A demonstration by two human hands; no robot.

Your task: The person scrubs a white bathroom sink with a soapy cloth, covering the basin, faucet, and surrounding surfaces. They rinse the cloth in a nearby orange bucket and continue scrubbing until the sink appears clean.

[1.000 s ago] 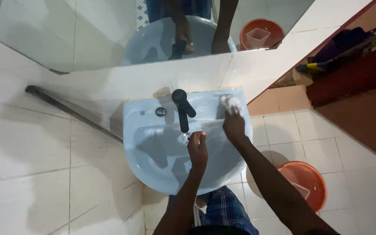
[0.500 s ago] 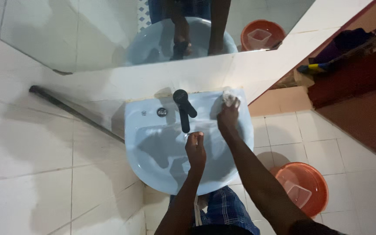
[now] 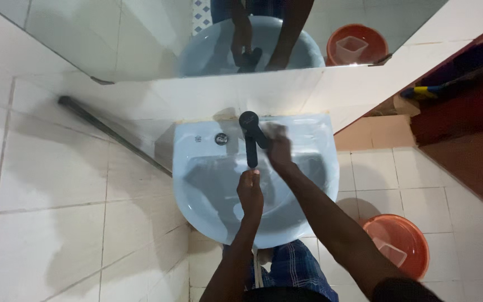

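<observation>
A pale blue wash basin is fixed to the white tiled wall, with a black tap at its back rim. My left hand is in the bowl just below the tap spout, fingers bunched, nothing visible in it. My right hand presses a white cloth on the rim right beside the tap; the cloth is blurred and mostly under my fingers.
A mirror above the basin reflects the bowl and my arms. An orange basin with a clear plastic container in it stands on the tiled floor at the right. A dark pipe runs along the wall at the left.
My right hand has slid the cloth left along the back rim, from the right corner up to the tap. My left hand has stayed under the spout. The view shifted slightly.
</observation>
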